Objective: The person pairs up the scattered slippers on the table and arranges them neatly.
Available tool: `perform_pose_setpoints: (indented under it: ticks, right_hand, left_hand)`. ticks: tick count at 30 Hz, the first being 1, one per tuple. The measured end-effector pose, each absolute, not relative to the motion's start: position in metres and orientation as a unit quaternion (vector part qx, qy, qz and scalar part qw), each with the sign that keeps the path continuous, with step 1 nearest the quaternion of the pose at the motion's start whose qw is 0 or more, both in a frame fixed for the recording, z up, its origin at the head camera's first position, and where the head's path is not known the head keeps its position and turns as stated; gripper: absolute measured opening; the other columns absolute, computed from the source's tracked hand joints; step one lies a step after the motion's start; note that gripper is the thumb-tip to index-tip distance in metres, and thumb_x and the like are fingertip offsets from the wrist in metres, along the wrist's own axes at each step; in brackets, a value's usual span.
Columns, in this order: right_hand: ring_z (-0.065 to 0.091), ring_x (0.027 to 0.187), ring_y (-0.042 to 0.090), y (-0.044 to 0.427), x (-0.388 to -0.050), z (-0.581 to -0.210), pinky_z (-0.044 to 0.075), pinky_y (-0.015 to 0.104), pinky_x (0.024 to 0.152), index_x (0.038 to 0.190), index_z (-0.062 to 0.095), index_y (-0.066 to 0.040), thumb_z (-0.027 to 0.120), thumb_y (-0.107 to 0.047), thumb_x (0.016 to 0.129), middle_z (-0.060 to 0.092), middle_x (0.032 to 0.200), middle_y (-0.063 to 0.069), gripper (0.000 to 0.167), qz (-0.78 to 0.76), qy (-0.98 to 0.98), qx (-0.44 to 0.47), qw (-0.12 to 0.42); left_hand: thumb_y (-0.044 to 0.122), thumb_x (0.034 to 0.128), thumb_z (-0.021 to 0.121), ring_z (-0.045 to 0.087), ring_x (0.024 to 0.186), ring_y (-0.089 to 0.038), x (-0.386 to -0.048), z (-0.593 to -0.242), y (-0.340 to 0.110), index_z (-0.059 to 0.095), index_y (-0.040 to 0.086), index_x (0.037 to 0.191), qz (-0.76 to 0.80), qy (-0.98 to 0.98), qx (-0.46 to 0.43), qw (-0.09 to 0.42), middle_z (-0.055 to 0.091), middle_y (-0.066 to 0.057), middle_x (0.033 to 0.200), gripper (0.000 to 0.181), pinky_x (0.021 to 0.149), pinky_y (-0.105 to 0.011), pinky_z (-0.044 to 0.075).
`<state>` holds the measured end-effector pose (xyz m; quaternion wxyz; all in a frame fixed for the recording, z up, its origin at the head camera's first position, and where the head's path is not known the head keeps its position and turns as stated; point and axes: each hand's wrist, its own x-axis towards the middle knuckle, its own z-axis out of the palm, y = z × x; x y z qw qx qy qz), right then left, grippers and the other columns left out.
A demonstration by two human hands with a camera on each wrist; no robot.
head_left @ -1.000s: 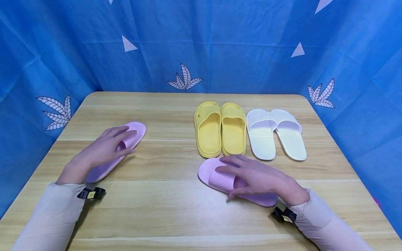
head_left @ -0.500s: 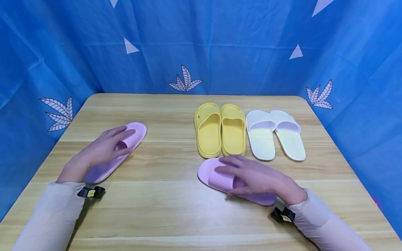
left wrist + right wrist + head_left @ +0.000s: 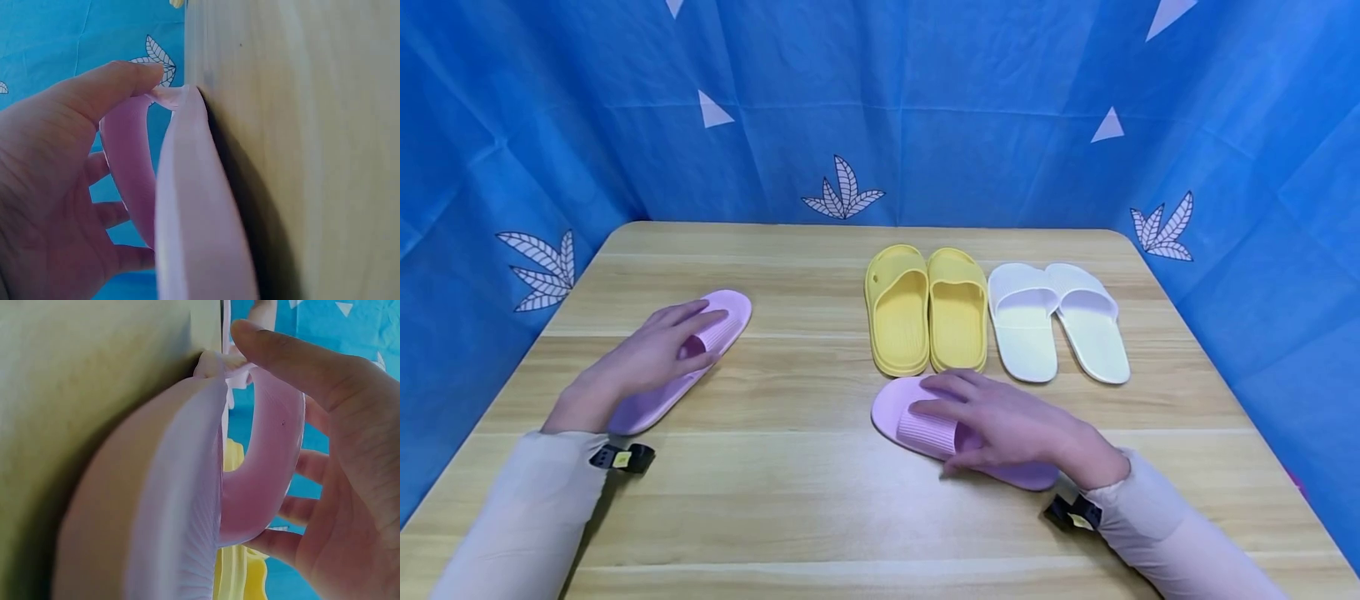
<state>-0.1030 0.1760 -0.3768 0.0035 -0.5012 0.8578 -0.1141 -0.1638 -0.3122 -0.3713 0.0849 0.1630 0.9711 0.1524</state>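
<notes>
Two pink slippers lie apart on the wooden table, in the head view. My left hand [image 3: 651, 358] grips the left pink slipper [image 3: 726, 312] across its ribbed strap, thumb on the near side and fingers on the far side. The left wrist view shows its strap [image 3: 131, 156] between thumb and fingers. Over the right pink slipper [image 3: 893, 408], my right hand [image 3: 1000, 417] holds the strap the same way, its thumb by the near edge. That strap [image 3: 269, 456] arches inside the hand in the right wrist view. Parts of both soles are hidden under the hands.
Behind the right hand stand two yellow slippers [image 3: 901, 325] side by side, toes toward the back. Two white slippers [image 3: 1026, 333] lie to their right, touching at the toes. The wooden table [image 3: 760, 508] is bounded by a blue curtain [image 3: 977, 150] at back and sides.
The left thumb has drawn slightly closer to the slipper's edge, and the right thumb has drawn in a little too. The slippers stay in place; the head view has shifted slightly.
</notes>
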Motion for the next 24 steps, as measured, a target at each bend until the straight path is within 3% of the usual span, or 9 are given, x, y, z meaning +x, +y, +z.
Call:
perform_pose_setpoints:
  ticks: [24]
  right_hand:
    - [0.039,0.135,0.026,0.1731,-0.1019,-0.3770,0.041,0.044,0.105,0.143,0.050,-0.022,0.069,-0.055,0.085,0.044,0.146,0.003,0.069,-0.119,0.838,-0.532,-0.015]
  left_hand:
    - [0.037,0.0924,0.068,0.018,0.140,-0.046,-0.1610,-0.3710,-0.3124,0.036,0.021,0.153,0.142,0.971,0.181,0.066,0.022,-0.019,0.158,0.070,0.106,-0.069,0.023]
